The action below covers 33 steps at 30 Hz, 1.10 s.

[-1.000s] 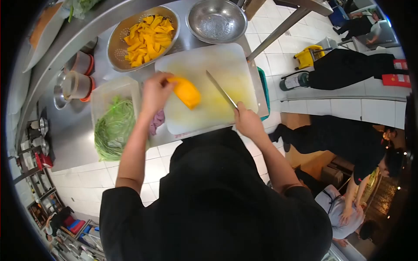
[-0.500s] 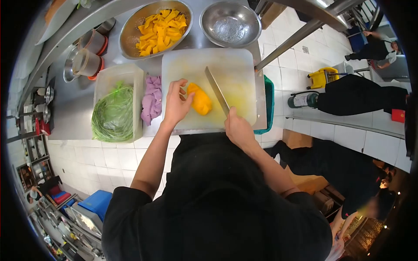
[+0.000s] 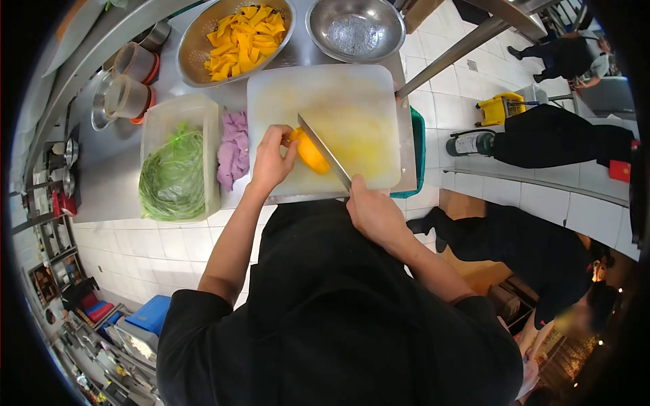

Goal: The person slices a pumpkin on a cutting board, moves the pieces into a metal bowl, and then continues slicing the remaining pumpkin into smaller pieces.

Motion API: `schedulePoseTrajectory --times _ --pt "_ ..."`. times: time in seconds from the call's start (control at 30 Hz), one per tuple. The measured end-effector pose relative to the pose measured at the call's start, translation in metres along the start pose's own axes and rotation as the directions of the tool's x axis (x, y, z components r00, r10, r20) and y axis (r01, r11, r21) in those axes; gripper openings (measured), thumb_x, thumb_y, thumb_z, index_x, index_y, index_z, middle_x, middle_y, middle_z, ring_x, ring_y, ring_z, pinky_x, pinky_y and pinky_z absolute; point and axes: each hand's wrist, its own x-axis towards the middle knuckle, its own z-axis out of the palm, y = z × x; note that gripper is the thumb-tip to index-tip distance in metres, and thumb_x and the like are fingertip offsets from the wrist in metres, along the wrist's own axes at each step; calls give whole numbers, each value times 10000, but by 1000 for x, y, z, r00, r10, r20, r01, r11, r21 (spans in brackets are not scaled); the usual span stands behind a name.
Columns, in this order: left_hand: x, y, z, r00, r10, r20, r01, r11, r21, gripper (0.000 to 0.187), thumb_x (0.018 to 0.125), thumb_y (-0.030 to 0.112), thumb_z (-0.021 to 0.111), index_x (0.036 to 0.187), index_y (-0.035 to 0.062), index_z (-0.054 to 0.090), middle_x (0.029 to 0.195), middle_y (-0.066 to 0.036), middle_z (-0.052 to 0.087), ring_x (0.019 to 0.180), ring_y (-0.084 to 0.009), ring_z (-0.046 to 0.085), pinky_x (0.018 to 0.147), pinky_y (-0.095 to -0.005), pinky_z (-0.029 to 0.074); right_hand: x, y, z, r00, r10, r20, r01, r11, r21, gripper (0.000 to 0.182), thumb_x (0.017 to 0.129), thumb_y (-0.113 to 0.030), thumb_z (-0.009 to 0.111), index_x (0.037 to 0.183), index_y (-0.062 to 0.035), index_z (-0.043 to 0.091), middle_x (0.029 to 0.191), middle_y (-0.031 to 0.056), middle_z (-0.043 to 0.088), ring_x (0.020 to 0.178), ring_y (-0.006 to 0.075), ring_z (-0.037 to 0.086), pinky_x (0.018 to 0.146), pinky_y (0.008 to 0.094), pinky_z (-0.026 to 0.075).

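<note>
A yellow bell pepper lies on the white cutting board, left of its middle. My left hand holds the pepper's left end, thumb and fingers bent against it. In my right hand is the handle of a kitchen knife. The blade slants up to the left, along the pepper's right side, and covers part of it in this view. Yellow juice stains mark the board to the right of the blade.
Behind the board stand a colander of yellow pieces and a steel bowl. To the left are a crumpled purple cloth and a plastic bin with bagged greens. Other people stand at the right.
My right hand has brought the knife left, from beside the pepper to right against it. My left hand's fingers have closed in on the pepper. The view has shifted slightly.
</note>
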Motion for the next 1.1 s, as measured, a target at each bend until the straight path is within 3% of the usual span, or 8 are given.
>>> schedulePoseTrajectory --times 0.3,0.37,0.5,0.57,0.77,0.9,0.97,1.1 --pt "-3 -6 -2 996 58 -64 -53 995 81 181 916 -30 728 1070 -26 633 972 -182 650 852 -329 705 758 -402 567 19 -10 -12 992 90 85 -88 996 -31 176 1006 -129 532 1066 15 451 776 274 693 763 499 692 702 620 518" --pt "-6 -9 -2 998 6 -61 -2 998 64 180 919 -30 726 1071 -28 630 970 -186 652 859 -335 709 754 -409 570 22 -3 -5 999 25 34 -25 1000 -11 170 999 -121 522 1073 17 457 790 271 699 768 508 690 723 627 513" --pt "-6 -20 0 995 -17 -94 21 999 46 173 924 -23 726 1068 -28 629 975 -186 663 852 -332 718 759 -408 579 45 -1 14 999 39 37 -38 999 -14 153 984 -99 516 1072 18 470 789 266 701 767 506 692 741 636 508" --pt "-4 -26 -2 989 -97 -110 100 995 23 187 922 -8 736 1075 -33 633 975 -187 687 841 -319 731 759 -400 587 60 8 33 999 -42 -31 42 999 -4 145 977 -90 513 1071 16 483 788 264 701 765 497 699 730 630 516" --pt "5 -24 -7 963 -256 -80 260 964 47 245 902 7 764 1113 -44 651 976 -188 725 834 -290 747 774 -372 594 66 -7 28 999 -35 -29 33 997 -71 132 986 -92 504 1072 8 494 812 264 719 790 465 729 722 590 565" --pt "4 -36 0 955 -268 -128 275 960 47 239 901 4 776 1105 -41 659 955 -160 758 846 -250 771 774 -342 614 83 0 55 1000 23 -20 -24 996 -91 125 995 -93 495 1069 7 497 821 268 726 811 454 743 731 585 578" --pt "3 -52 1 911 -392 -130 391 920 -36 249 905 32 778 1114 -44 665 957 -150 765 833 -236 763 778 -338 613 96 9 70 998 -30 -52 27 997 -67 127 1003 -94 485 1078 7 503 840 274 730 823 454 748 733 584 583" --pt "25 -53 -16 902 -388 -191 404 913 57 301 900 123 810 1115 -32 668 943 -160 752 804 -254 736 780 -370 592 106 11 68 994 -86 -66 79 991 -110 153 1003 -89 479 1117 10 506 868 271 738 833 464 746 736 580 585"
